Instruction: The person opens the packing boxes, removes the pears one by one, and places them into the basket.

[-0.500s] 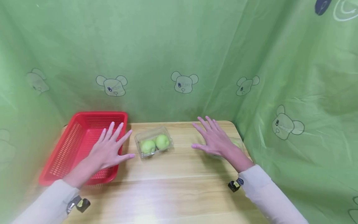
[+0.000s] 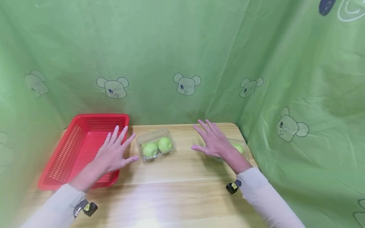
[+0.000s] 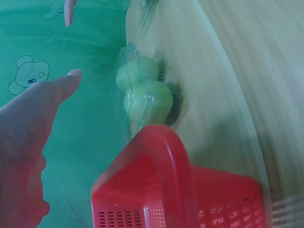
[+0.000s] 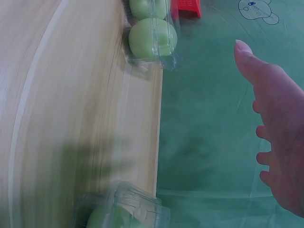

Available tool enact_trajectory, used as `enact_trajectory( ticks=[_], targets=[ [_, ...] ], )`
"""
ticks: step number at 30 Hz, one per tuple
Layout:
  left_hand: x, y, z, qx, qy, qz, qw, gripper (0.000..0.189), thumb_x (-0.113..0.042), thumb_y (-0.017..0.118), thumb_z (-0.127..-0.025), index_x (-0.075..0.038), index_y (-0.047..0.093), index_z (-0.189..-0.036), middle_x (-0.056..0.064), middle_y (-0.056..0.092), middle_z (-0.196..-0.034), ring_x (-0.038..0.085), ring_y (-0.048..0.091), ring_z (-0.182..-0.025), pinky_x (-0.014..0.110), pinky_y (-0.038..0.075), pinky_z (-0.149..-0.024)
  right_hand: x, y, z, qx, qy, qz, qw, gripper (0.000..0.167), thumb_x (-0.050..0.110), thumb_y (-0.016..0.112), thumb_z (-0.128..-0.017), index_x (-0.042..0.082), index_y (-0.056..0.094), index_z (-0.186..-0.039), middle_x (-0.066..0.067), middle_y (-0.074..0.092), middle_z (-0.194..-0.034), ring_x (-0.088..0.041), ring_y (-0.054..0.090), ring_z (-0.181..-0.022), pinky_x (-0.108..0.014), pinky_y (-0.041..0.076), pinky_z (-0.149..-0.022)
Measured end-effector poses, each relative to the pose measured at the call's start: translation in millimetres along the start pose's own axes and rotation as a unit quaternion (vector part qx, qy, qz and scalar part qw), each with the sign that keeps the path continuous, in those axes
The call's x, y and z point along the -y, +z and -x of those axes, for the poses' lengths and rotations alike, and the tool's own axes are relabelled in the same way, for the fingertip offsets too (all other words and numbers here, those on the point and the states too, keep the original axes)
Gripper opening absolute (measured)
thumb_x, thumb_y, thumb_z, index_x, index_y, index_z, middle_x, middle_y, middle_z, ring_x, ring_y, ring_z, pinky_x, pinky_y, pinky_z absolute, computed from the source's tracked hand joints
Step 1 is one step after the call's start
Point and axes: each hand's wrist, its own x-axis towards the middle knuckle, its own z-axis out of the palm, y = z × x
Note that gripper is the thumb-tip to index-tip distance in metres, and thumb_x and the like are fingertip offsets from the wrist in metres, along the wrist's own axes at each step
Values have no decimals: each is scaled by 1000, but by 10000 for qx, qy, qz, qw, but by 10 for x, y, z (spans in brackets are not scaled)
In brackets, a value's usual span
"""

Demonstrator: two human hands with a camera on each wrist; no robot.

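Altogether, two fruit boxes [image 2: 151, 136] [image 2: 244, 147], one basket [image 2: 88, 142], two hands [image 2: 112, 155] [image 2: 215, 142] (both aloft).

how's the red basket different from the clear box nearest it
The red basket is solid-coloured, while the clear box is see-through. The basket is larger than the box. The basket's walls have many small holes; the box shows two green fruits inside. Both rest on the table.

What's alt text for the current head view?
A person's left hand and right hand hover, open, above a wooden table. The left hand overlaps a red basket; the right partly hides a clear box with green fruit. Between them lies another clear box holding two green fruits, with a green curtain behind.
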Motion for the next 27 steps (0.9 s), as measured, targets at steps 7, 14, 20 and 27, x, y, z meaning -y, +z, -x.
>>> enact_trajectory(
  ticks=[7,14,20,27],
  targets=[
    [-43,23,-26,30,34,-85,10000,95,-73,54,-94,-23,20,-167,15,-2,-176,48,-5,-161,65,6,-132,7,42,-39,35,41,48,10000,98,80,48,-92,23,20,-167,-12,15,-175,-45,19,-160,-63,18,-131],
    [-93,46,-49,65,90,6,9999,88,-57,64,-96,-17,25,-165,18,2,-175,50,-1,-160,65,8,-132,38,75,-113,118,47,0,9999,98,80,46,-93,19,21,-166,-12,15,-175,-44,22,-159,-63,20,-131],
    [-154,116,-83,83,94,-51,9999,88,-49,68,-96,-13,27,-165,21,7,-174,51,4,-159,64,11,-132,54,133,-168,152,73,1,9999,99,78,46,-94,15,22,-166,-13,16,-175,-43,24,-159,-61,22,-131],
    [-242,204,-115,15,60,10,10000,89,-45,70,-96,-8,27,-164,23,12,-173,50,11,-159,62,16,-132,51,203,-222,241,130,-98,9996,100,79,44,-94,14,21,-166,-13,16,-175,-42,24,-159,-60,20,-132]
  ],
)
